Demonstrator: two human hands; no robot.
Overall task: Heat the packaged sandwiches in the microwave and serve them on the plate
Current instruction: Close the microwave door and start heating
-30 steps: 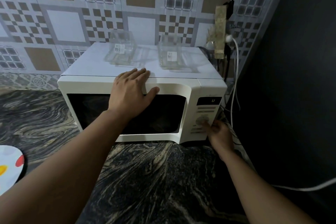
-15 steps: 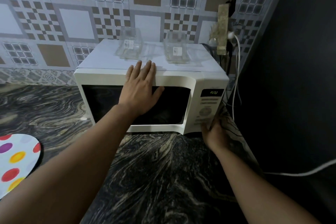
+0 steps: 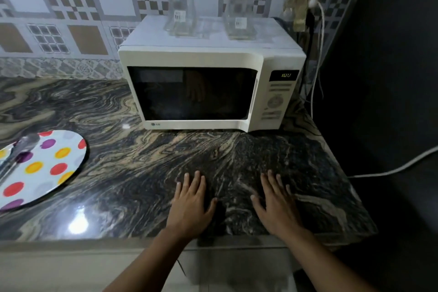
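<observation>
A white microwave [image 3: 260,59] stands at the back of the dark marble counter [image 3: 132,163] with its door closed and its display lit. Its dark window hides whatever is inside. A white plate with coloured dots [image 3: 54,166] lies at the left, with metal tongs [image 3: 19,149] resting on it. My left hand [image 3: 189,204] and my right hand [image 3: 276,204] lie flat on the counter in front of the microwave, fingers spread, holding nothing. No sandwich is in view.
Two clear plastic containers [image 3: 180,16] [image 3: 239,20] stand on top of the microwave. A plug and white cable [image 3: 318,38] hang at the right, beside a dark wall [image 3: 391,78]. The counter's front edge [image 3: 94,244] runs just below my wrists.
Both hands have left the microwave, the left from its door and the right from the control panel, and now rest flat on the counter. The view has pulled back.
</observation>
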